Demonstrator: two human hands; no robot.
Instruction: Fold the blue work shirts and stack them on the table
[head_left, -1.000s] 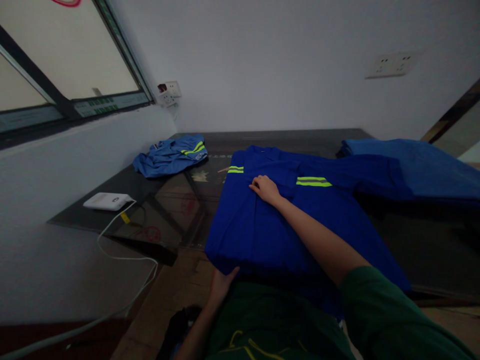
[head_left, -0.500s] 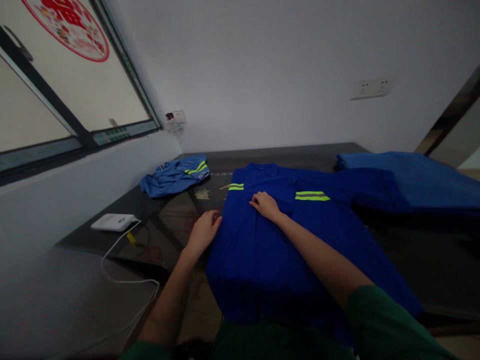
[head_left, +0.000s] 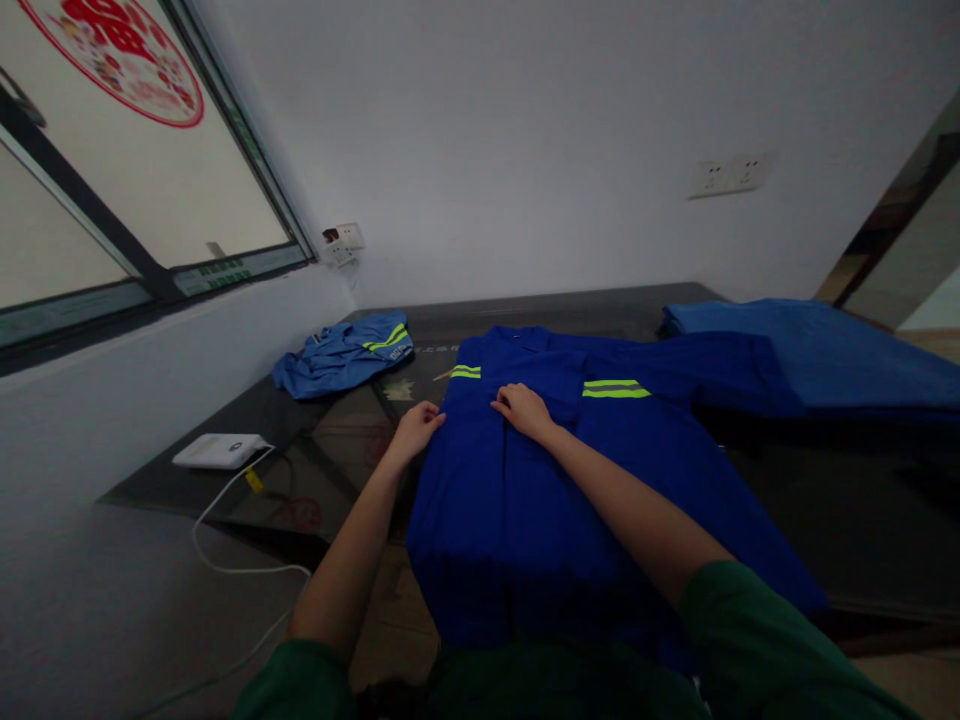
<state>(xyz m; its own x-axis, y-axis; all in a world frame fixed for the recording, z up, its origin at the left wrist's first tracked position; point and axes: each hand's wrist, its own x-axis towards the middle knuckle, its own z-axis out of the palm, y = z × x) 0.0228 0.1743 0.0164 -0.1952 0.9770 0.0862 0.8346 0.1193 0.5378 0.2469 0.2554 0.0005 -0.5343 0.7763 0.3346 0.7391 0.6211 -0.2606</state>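
Observation:
A dark blue work jacket (head_left: pixel 517 500) with yellow-green reflective stripes lies spread over the table, collar at the far end and its lower part hanging over the near edge. One sleeve stretches to the right. My left hand (head_left: pixel 417 430) is at the jacket's left edge, thumb and fingers closed on the cloth just below the left stripe. On the chest, beside the front placket, rests my right hand (head_left: pixel 525 410). Its fingers are curled and pinch the fabric there. The left sleeve is not visible.
A crumpled lighter blue garment (head_left: pixel 345 352) lies at the table's back left. Nearer sits a white power bank (head_left: pixel 219 451) with a white cable (head_left: pixel 251 571) trailing off the edge. Folded blue cloth (head_left: pixel 817 350) is at the right. The dark table (head_left: pixel 600 307) meets a wall with sockets (head_left: pixel 726 177).
My left hand has moved up a little along the jacket's left edge, and its fingers have closed on the cloth. My right hand stays at about the same spot. The view has shifted slightly.

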